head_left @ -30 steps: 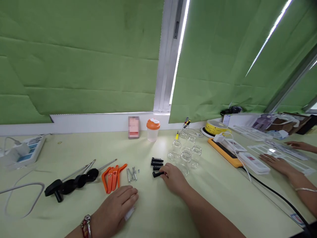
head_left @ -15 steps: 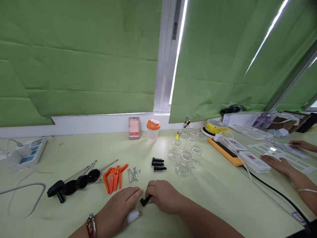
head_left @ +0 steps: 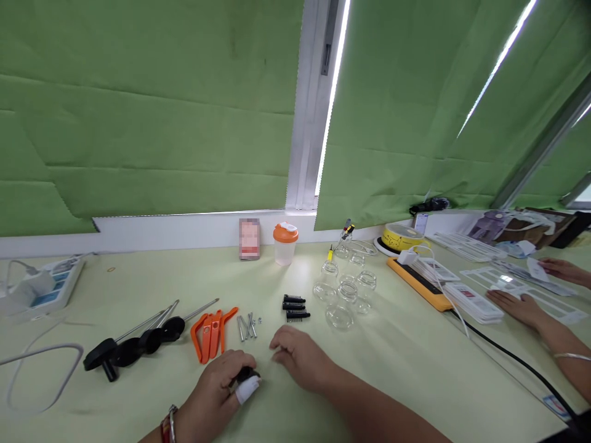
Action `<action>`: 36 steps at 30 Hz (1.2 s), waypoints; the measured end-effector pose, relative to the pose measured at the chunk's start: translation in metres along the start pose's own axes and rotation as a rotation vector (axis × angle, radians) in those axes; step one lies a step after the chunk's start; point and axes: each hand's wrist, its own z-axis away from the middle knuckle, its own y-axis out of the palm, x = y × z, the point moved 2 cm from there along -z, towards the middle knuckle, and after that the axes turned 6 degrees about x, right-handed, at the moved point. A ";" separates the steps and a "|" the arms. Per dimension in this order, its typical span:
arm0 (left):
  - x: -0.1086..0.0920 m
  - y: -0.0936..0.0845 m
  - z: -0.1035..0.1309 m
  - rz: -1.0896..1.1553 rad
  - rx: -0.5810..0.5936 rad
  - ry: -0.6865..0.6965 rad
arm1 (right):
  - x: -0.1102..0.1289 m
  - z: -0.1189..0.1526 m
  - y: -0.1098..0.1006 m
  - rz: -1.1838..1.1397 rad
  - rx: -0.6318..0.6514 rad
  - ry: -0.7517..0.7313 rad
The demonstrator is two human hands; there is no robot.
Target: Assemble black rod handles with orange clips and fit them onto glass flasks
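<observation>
The left hand (head_left: 217,386) clamps a black piece (head_left: 245,374), the right hand (head_left: 302,360) nearby at three o'clock, fingertips apart: seemingly a handover step, next calling for steady support.

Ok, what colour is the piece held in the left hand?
Black: the piece in the left hand, seen in the head view.

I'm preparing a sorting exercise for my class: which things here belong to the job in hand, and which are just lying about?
Likely part of the job:
black piece in the left hand
black spring pieces
orange strips
metal bolts
black-ended rods
perhaps the clear jars

Probably just lying about:
orange-lidded cup
pinkish upright box
yellow round case
orange power strip
</observation>
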 end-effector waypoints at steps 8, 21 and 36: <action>0.000 -0.004 0.002 -0.028 -0.034 -0.010 | -0.034 -0.006 -0.030 0.315 -0.177 0.231; -0.002 0.000 0.000 0.007 0.097 -0.022 | -0.030 -0.007 -0.018 0.376 -0.051 0.244; 0.000 0.001 -0.004 -0.042 0.195 -0.039 | -0.004 0.000 -0.007 0.510 0.188 0.123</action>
